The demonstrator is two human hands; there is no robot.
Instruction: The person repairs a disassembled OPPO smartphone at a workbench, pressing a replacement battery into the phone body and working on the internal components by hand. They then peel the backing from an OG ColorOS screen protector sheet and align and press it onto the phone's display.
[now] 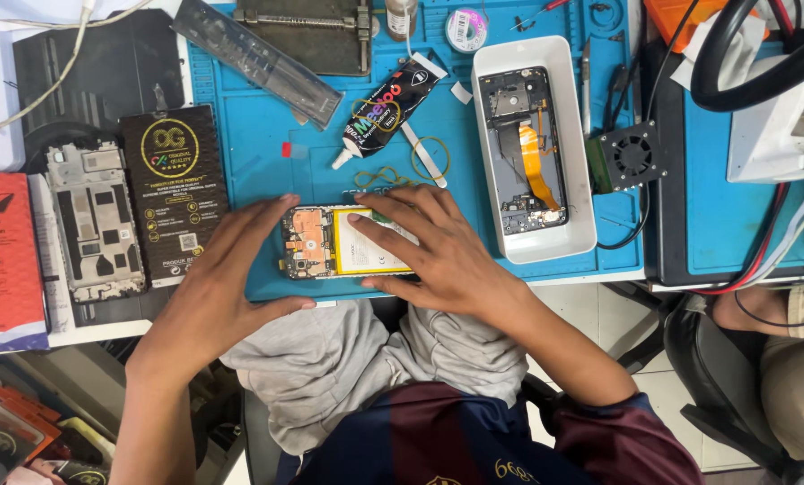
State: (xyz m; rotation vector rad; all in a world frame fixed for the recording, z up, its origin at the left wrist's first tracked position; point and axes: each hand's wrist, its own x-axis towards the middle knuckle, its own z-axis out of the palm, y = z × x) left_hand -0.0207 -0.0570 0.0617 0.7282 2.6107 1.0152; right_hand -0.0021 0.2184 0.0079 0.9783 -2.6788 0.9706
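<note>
At the near edge of the blue mat [267, 162], an opened phone [343, 241] lies flat with its long axis running left to right: the orange board end points left, the yellow-edged white battery fills the right part. The left hand [227, 278] rests open at the phone's left end, fingers spread, fingertips touching the edge; its grip closes on nothing. The right hand [433, 251] lies flat over the phone's right half, fingers pressing the battery, likewise not closed around anything.

Left of the mat, a black rectangular box [175, 193] with a gold round emblem lies upright beside a grey phone frame [92, 220]. Further left sits a red package [2, 256], partly cut off by the picture's edge. Above the phone, a black glue tube [386, 110] with colourful lettering lies tilted, its white nozzle pointing down-left. 2 rubber bands [429, 157] lie near it.

To the right, a white oblong tray [535, 144] stands lengthwise away from the person; in it lies 1 phone housing [523, 148] with an orange ribbon cable. Just right of the tray sits a small black fan [633, 154]. All rests on the desk [617, 278].
</note>
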